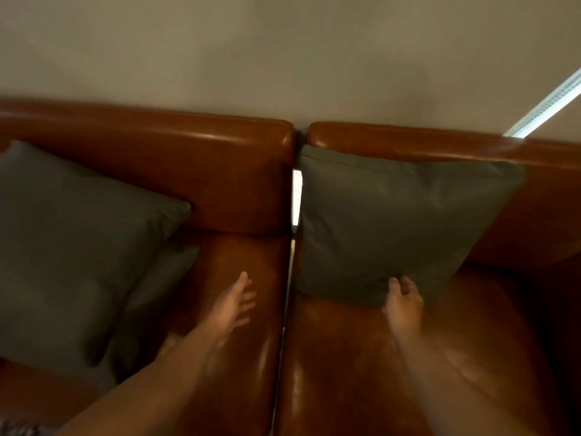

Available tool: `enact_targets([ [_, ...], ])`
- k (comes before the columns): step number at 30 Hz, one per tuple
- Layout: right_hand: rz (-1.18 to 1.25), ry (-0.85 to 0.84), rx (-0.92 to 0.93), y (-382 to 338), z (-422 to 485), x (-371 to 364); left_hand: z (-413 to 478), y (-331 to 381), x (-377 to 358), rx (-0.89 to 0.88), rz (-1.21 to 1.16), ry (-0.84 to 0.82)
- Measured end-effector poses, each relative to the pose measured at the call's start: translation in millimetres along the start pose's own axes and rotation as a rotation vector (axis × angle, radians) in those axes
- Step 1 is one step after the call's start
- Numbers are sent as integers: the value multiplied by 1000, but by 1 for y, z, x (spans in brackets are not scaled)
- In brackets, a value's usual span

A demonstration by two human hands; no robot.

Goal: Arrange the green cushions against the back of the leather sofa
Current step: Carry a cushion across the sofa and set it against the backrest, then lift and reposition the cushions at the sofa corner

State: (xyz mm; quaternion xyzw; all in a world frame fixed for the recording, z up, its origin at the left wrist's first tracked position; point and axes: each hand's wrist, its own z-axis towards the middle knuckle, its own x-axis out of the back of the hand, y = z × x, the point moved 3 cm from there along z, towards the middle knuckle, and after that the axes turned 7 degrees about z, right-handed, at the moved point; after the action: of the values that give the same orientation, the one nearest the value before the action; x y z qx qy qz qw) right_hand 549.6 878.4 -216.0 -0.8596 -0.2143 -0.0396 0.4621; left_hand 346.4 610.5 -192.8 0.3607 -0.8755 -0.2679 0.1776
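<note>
One green cushion (393, 221) leans upright against the right backrest of the brown leather sofa (195, 171). My right hand (404, 305) touches its bottom edge with the fingers curled; a firm grip is not clear. On the left seat a second green cushion (75, 234) lies tilted, its upper corner near the left backrest. Under it another green cushion (157, 284) lies flat and mostly hidden. My left hand (234, 305) hovers over the left seat with fingers spread, holding nothing, blurred.
A narrow gap (295, 199) splits the sofa into two sections between the cushions. A plain beige wall (283, 58) rises right behind the backrests. A bright strip (547, 105) shows at the upper right. Bare leather seat lies in front of both hands.
</note>
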Motion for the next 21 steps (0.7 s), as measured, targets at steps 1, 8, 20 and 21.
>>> enact_targets([
  [1,17,-26,-2,0,-14,-19,-6,-6,15,6,-5,1],
  [8,-73,-311,92,-25,-124,-185,-57,26,158,-175,40,140],
  [20,-271,-603,-25,-26,-260,-377,-94,93,462,-268,582,734],
  [21,-278,-599,-49,-20,-265,-388,-88,91,484,-243,618,747],
])
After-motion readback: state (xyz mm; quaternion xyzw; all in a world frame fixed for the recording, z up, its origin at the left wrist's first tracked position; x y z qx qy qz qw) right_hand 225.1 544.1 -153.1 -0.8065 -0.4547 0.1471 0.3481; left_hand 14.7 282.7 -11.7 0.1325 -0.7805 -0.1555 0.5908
